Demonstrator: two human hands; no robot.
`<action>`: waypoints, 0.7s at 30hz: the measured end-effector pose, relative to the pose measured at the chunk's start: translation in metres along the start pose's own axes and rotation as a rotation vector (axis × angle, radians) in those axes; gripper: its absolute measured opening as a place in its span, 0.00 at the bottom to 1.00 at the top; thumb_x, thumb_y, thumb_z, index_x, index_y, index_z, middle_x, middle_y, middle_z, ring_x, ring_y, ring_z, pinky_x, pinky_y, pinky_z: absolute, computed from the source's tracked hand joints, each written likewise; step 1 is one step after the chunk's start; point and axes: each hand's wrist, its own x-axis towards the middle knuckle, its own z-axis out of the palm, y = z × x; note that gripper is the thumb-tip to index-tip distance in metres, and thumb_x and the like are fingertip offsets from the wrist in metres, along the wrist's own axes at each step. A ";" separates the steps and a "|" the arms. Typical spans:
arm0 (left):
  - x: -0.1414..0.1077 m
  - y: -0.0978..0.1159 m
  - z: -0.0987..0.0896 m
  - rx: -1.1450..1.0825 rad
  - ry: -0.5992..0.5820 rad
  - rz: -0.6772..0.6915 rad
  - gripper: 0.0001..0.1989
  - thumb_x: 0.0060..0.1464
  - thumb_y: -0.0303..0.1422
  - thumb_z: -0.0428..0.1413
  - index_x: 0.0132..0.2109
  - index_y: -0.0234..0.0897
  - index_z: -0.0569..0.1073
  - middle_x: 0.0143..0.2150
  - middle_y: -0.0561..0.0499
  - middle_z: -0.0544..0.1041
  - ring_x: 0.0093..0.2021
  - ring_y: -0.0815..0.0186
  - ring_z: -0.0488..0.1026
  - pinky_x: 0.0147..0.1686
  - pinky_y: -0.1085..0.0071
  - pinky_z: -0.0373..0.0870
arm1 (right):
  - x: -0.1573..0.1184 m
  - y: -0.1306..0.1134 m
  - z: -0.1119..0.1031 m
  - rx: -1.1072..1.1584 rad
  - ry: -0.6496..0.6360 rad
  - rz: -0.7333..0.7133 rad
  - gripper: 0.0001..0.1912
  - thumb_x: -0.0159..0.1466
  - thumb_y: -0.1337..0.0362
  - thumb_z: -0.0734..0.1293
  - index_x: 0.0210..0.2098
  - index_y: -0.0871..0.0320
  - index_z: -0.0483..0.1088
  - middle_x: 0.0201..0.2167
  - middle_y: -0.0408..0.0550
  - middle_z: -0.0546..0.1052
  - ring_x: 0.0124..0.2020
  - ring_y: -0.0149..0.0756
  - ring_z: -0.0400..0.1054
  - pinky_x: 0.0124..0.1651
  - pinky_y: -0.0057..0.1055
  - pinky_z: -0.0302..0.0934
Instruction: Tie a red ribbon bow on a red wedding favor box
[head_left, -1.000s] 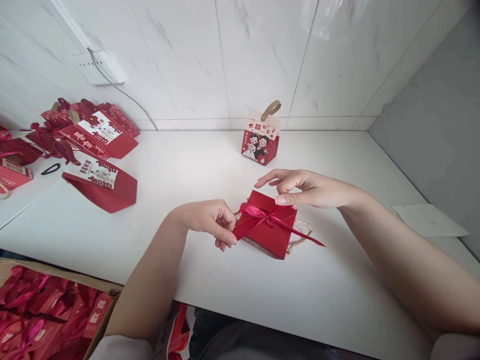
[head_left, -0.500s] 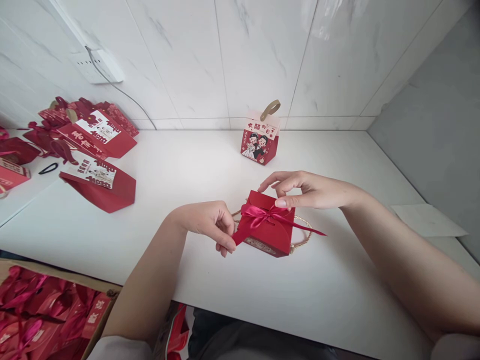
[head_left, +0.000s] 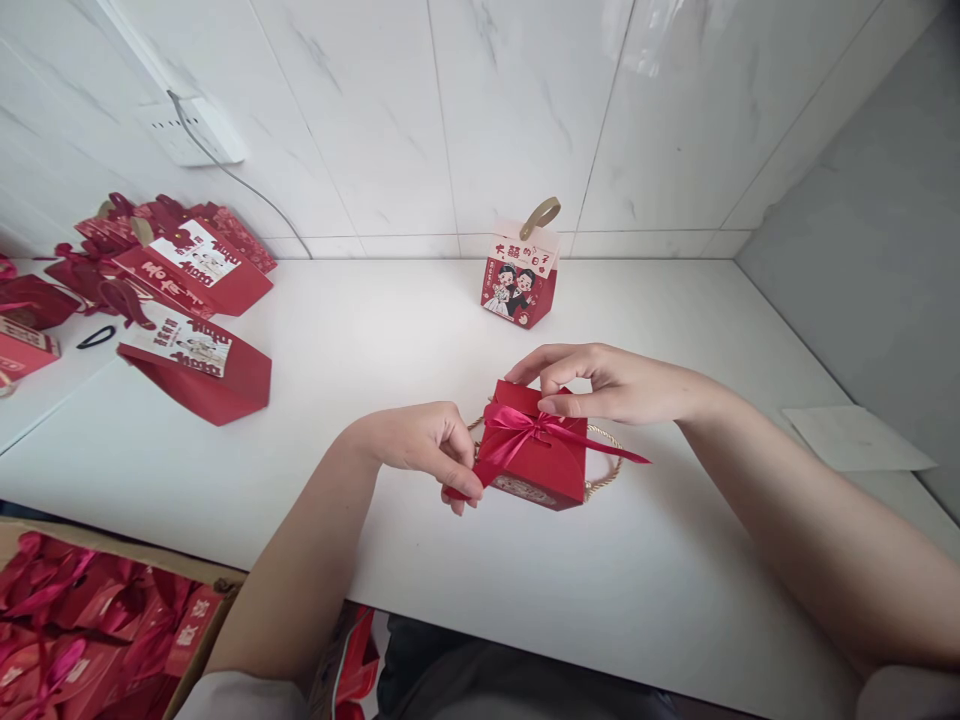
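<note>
A small red gift box (head_left: 544, 470) lies on the white table, its top tied with a shiny crimson ribbon (head_left: 514, 432) in a bow. My left hand (head_left: 439, 450) pinches one ribbon tail between thumb and fingers at the box's left side. Over the far edge of the box, my right hand (head_left: 592, 385) has thumb and index finger closed at the bow's upper loop, while its other fingers reach to the back of the box. The second ribbon tail hangs free to the right. A twisted gold cord handle (head_left: 611, 468) shows on both sides of the box.
Near the wall stands a red box with a cartoon couple (head_left: 517, 290). Several red gift boxes (head_left: 195, 360) are at the left, beside a black loop (head_left: 97, 337). A carton (head_left: 214, 630) of ribboned boxes sits lower left. White paper (head_left: 859, 437) lies right.
My right thumb and index finger have shifted slightly left along the bow. My left hand has moved a little right and down with the ribbon tail, and the box has turned slightly.
</note>
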 end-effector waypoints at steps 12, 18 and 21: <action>-0.003 0.003 -0.003 0.258 0.600 0.159 0.15 0.55 0.45 0.56 0.32 0.37 0.71 0.31 0.53 0.75 0.31 0.68 0.71 0.32 0.71 0.66 | 0.001 -0.010 0.007 0.091 0.086 0.042 0.19 0.64 0.51 0.65 0.25 0.59 0.69 0.54 0.48 0.70 0.44 0.38 0.69 0.47 0.35 0.61; 0.022 0.017 0.034 0.368 0.940 0.438 0.10 0.53 0.41 0.59 0.36 0.39 0.73 0.49 0.49 0.71 0.55 0.60 0.67 0.56 0.63 0.62 | 0.001 -0.008 0.007 0.045 0.110 0.066 0.21 0.63 0.48 0.65 0.24 0.58 0.70 0.55 0.47 0.70 0.49 0.42 0.68 0.51 0.37 0.60; 0.031 0.018 0.048 0.353 0.951 0.396 0.07 0.53 0.38 0.58 0.34 0.39 0.73 0.48 0.48 0.71 0.56 0.60 0.66 0.56 0.62 0.64 | 0.000 -0.008 0.005 -0.007 0.067 0.117 0.18 0.64 0.48 0.64 0.31 0.55 0.75 0.56 0.47 0.69 0.50 0.44 0.67 0.51 0.38 0.60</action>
